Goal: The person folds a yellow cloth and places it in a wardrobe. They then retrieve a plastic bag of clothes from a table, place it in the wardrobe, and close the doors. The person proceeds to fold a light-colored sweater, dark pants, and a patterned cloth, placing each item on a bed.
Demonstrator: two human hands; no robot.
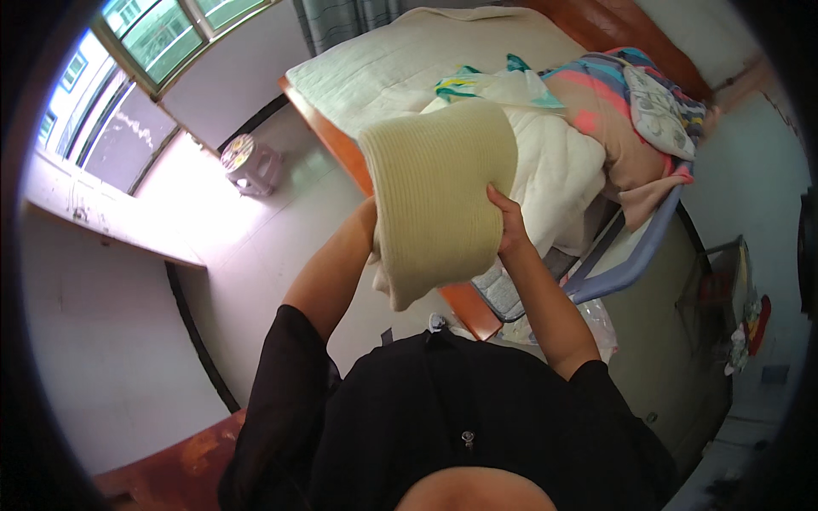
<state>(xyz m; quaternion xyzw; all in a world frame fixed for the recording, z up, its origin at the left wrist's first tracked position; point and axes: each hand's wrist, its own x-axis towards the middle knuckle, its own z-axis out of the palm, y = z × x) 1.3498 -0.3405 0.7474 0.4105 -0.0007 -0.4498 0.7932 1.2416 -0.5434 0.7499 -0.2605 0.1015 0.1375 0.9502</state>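
Observation:
A folded cream ribbed knit cloth (441,198) is held up in front of me, above the bed's near corner. My right hand (507,218) grips its right edge, the thumb on the near face and the fingers out of sight behind. At its left side my left hand (372,223) is almost wholly hidden by the cloth, with the forearm running up to it. A loose lower corner hangs down at the left. Behind the cloth, a rumpled white quilt (556,172) lies on the bed.
The bed has a cream padded cover (383,64) and a wooden frame. A clear, printed plastic bag (505,86), a striped blanket (594,76) and a patterned pillow (658,115) lie there. A blue-armed chair (623,274) stands right, a plastic stool (249,163) left, a wire rack (716,274) far right.

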